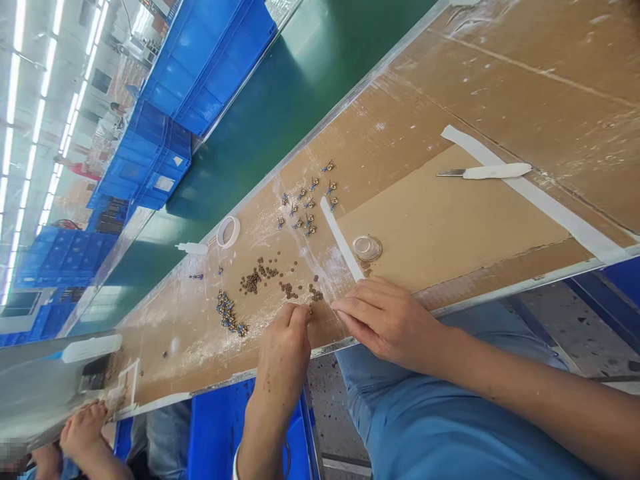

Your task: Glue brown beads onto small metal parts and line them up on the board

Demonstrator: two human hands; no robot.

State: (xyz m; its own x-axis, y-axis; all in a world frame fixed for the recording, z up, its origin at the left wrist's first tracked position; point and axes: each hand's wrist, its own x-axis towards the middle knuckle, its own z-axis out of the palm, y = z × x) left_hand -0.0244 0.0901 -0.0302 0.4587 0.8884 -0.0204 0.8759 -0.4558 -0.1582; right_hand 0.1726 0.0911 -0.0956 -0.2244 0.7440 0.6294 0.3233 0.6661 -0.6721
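Observation:
My left hand (pixel 285 350) is closed in a pinch low over the worktable, with a tiny brownish bit just showing at its fingertips. To its right, my right hand (pixel 383 320) has thumb and fingers pressed together; whatever they hold is hidden. Between and beyond both hands lie small round brown pieces (pixel 253 280), some loose and some heaped. A cluster of small blue-and-brass parts (pixel 227 312) rests left of my left hand. More of these parts (pixel 309 219) are spread out farther up the table. A small clear cup (pixel 367 248) sits just above my right hand.
A white-handled knife (pixel 497 171) lies across white tape at right. A tape roll (pixel 229 232) and a small white bottle (pixel 193 248) are near the far edge. Beyond runs a green belt (pixel 240 133) with blue crates (pixel 165 153). Another person's hand (pixel 85 427) is lower left.

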